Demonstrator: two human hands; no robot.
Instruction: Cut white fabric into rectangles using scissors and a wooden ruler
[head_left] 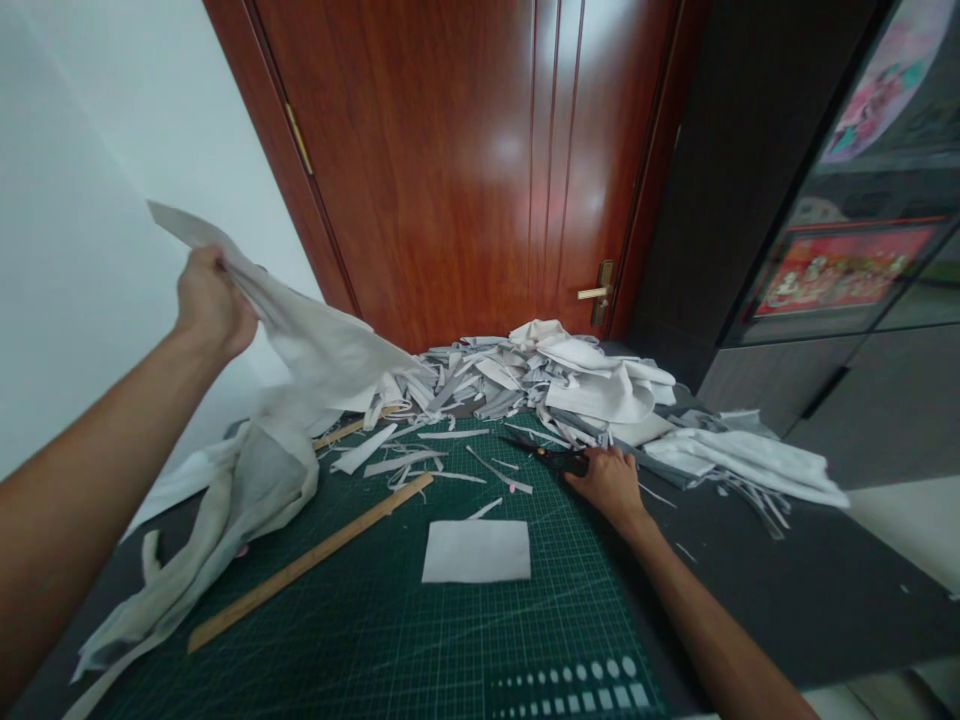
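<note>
My left hand [214,305] is raised at the left, closed on a piece of white fabric [322,335] that stretches down to the right, its lower part blurred. Low at the right of the green cutting mat [360,640], my right hand [611,485] is closed around the handles of black scissors [551,455], whose blades point left over the mat. A small white fabric rectangle [477,551] lies flat on the mat. To its left a wooden ruler [311,562] rests at a slant.
A heap of white and grey fabric scraps [495,375] runs along the back, before a brown door [450,160]. Thin offcuts [405,462] litter the mat. Crumpled long fabric [255,490] lies at the left, folded white cloth [750,462] at the right. A dark cabinet [810,380] stands at right.
</note>
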